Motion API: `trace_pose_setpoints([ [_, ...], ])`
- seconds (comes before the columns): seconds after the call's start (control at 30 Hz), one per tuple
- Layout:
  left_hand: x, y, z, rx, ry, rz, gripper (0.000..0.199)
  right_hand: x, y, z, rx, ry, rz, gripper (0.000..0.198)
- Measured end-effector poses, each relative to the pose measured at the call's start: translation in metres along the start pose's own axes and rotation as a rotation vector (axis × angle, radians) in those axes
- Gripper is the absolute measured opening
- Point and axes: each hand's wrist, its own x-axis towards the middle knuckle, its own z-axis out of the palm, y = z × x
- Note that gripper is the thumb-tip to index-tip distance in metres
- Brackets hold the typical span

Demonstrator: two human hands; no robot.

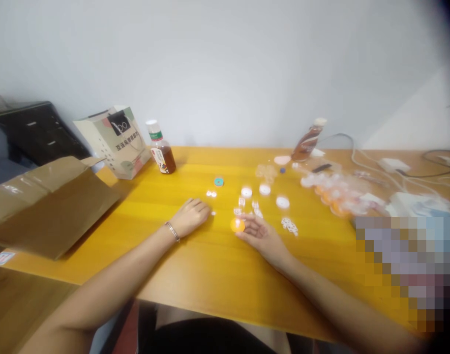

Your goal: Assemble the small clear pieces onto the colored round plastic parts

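Note:
My right hand [259,236] pinches a round orange disc [237,225] upright between thumb and fingers, just above the table. My left hand [191,216] rests palm down on the table, fingers curled under, so whatever may be inside is hidden. A tiny white piece [213,213] lies by its fingertips, and two small white pieces [211,193] sit just beyond. Past my right hand are small white printed squares [241,201], a cluster of white pieces [289,226] and three round white discs [264,189]. A teal round disc [219,182] lies farther back.
An open cardboard box [55,206] and a paper bag [116,140] stand at the left, beside a brown-drink bottle [161,150]. Another bottle [308,142] stands back right. Blurred orange and clear packs [331,194], cables [375,169] and a pixelated area fill the right side.

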Motion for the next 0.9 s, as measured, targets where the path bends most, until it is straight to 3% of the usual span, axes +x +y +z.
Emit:
trace_pose_setpoints([
  [0.13,-0.001,0.003,-0.005,-0.044,0.118,0.016,0.022,0.0,-0.001,0.001,0.0,-0.003,0.005,0.037],
  [0.3,-0.001,0.026,-0.017,-0.332,0.375,0.166,0.015,-0.001,-0.003,0.001,-0.003,-0.011,-0.005,0.037],
  [0.47,0.005,0.046,-0.02,-0.321,0.389,0.336,0.022,0.0,-0.001,0.001,0.047,-0.097,-0.012,0.034],
  [0.9,0.006,0.04,-0.027,-0.195,0.434,0.404,0.02,-0.003,0.001,0.004,0.109,-0.176,-0.027,0.035],
])
